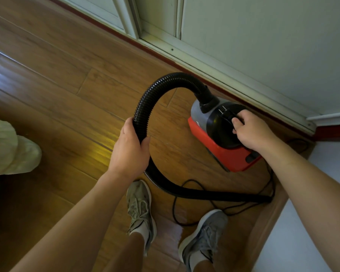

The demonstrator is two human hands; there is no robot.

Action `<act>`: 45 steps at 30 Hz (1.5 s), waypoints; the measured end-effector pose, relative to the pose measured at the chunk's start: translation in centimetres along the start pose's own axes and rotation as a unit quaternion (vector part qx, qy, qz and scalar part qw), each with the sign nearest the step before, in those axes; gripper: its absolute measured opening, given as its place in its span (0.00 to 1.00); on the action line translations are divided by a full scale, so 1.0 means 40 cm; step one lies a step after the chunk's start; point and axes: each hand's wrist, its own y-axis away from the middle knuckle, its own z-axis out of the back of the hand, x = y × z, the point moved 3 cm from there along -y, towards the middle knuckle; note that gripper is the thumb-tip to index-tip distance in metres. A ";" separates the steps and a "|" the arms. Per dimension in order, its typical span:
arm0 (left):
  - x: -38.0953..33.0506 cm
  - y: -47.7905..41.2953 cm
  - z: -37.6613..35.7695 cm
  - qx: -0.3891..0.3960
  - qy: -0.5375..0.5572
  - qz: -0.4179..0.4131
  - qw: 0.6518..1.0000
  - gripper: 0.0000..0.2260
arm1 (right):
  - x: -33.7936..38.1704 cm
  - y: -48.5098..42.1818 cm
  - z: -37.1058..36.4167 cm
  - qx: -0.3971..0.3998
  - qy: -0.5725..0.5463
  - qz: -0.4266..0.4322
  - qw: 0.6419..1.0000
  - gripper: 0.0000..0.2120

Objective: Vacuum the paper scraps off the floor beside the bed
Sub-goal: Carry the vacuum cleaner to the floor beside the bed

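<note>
A small red and grey vacuum cleaner (220, 134) with a black top stands on the wooden floor by the wall. Its black ribbed hose (165, 81) arches up from the front and loops down to the left. My left hand (131, 150) grips the hose partway along its length. My right hand (251, 130) rests on the vacuum's black top, its fingers curled round the carry handle there. The hose runs on behind my left hand along the floor toward the right. No paper scraps show in this view.
A thin black power cord (186, 205) lies in loops on the floor between my two grey shoes (139, 209) and the vacuum. A white wardrobe base with a rail (204, 61) borders the floor behind. Pale bedding (6, 150) hangs at the left edge.
</note>
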 end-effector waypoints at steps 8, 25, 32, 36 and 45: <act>-0.063 0.069 0.138 -0.028 0.059 -0.008 0.998 0.26 | 0.102 0.161 0.078 -0.025 -0.071 0.040 0.996 0.09; -0.249 0.247 0.657 -0.121 0.137 -0.046 0.982 0.25 | 0.522 0.522 0.337 -0.058 -0.154 0.119 0.979 0.10; -0.325 0.385 0.891 -0.192 0.181 -0.067 0.962 0.24 | 0.703 0.730 0.455 -0.079 -0.174 0.185 0.964 0.11; -0.357 0.472 1.021 -0.243 0.206 -0.077 0.945 0.21 | 0.816 0.854 0.509 -0.078 -0.201 0.225 0.950 0.11; -0.384 0.663 1.272 -0.313 0.288 -0.088 0.901 0.14 | 1.048 1.105 0.610 -0.060 -0.228 0.302 0.924 0.09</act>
